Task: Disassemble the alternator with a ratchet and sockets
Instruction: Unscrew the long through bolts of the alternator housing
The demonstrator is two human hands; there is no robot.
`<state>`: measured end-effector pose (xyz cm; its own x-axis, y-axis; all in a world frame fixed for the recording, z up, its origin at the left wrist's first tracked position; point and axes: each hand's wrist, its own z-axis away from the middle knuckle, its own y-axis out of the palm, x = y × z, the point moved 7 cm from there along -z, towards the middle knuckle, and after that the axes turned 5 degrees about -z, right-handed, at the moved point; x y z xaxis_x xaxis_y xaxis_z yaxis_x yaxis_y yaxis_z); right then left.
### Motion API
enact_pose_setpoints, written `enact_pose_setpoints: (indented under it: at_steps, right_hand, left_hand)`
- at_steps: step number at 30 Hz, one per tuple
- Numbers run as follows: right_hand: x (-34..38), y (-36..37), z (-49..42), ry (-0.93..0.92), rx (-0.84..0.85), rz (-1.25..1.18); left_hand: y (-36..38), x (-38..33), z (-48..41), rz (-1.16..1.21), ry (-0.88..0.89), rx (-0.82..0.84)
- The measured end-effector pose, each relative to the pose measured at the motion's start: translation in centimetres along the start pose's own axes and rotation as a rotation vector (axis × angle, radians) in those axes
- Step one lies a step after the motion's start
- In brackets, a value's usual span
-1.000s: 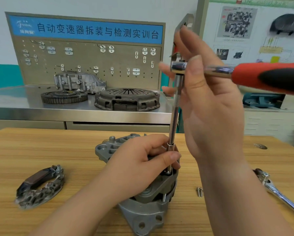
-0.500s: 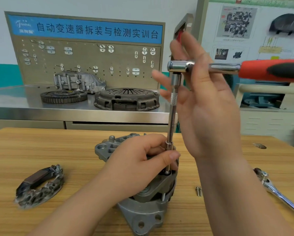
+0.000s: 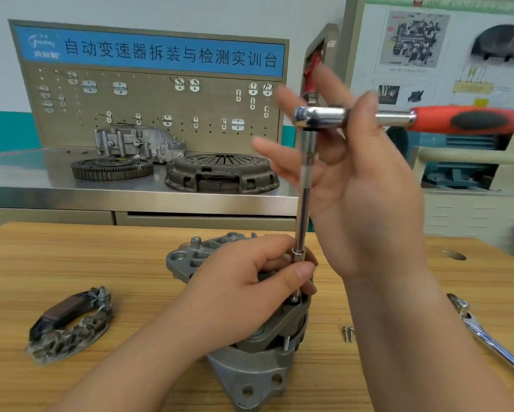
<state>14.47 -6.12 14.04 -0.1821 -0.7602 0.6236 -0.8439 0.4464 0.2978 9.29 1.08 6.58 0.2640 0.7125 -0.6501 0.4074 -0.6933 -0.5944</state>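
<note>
At the front edge of the desk [image 3: 56,263], the grey cast alternator [image 3: 249,373] sits under a ratchet [image 3: 398,117] whose extension [image 3: 304,203] stands upright, its red handle level and pointing right. The left hand [image 3: 249,292] pinches the extension's foot. The right hand [image 3: 365,185] is spread, fingers straight, with the thumb across the ratchet's chrome neck.

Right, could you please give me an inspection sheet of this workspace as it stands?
Surface: wooden table.
Job's things: alternator stands on it; red-handled ratchet atop a long bar set on the alternator.
Clutter: removed part at left; two screws and a second wrench at right.
Hands: left hand grips the bar's lower end; right hand, fingers spread, thumb across the ratchet's neck.
Cables: nothing seen.
Surroundings: steel bench with clutch cover, gear ring, housing; pegboard; posters.
</note>
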Motion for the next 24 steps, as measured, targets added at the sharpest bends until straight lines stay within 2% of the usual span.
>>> enact_pose_setpoints:
  at_steps: [2, 3, 6, 8, 10, 13, 15, 20, 22, 24]
  right_hand:
    - [-0.4, 0.0, 0.0, 0.06, -0.007, 0.006]
    - [-0.3, 0.0, -0.1, 0.032, -0.012, 0.048]
    - [1.1, 0.6, 0.1, -0.172, -0.014, 0.202]
    - [1.6, 0.9, 0.3, -0.233, 0.016, 0.186]
    - [1.3, 0.4, 0.1, -0.174, -0.007, 0.102]
    - [0.1, -0.4, 0.0, 0.012, -0.036, -0.024]
    - [-0.3, -0.4, -0.1, 0.065, -0.052, -0.007]
    - [1.7, 0.5, 0.2, -0.251, -0.035, 0.226]
    - [1.7, 0.5, 0.1, -0.237, -0.032, 0.179]
    - [1.1, -0.2, 0.0, -0.141, -0.062, 0.112]
  left_hand:
    - [0.0, 0.0, 0.0, -0.012, 0.002, 0.003]
    - [0.0, 0.2, 0.1, 0.001, -0.011, 0.004]
    - [0.0, 0.5, 0.0, 0.02, -0.05, 0.004]
    - [-0.1, 0.5, -0.1, -0.018, -0.034, -0.004]
    - [-0.2, 0.4, -0.1, -0.02, -0.031, -0.006]
    - [0.0, 0.2, -0.1, -0.018, -0.019, 0.009]
    - [0.1, 0.1, -0.1, -0.022, -0.013, 0.009]
    - [0.0, 0.8, -0.2, -0.013, -0.052, -0.001]
    - [-0.1, 0.7, -0.2, -0.028, -0.035, -0.008]
    - [-0.1, 0.5, -0.1, -0.025, -0.019, -0.01]
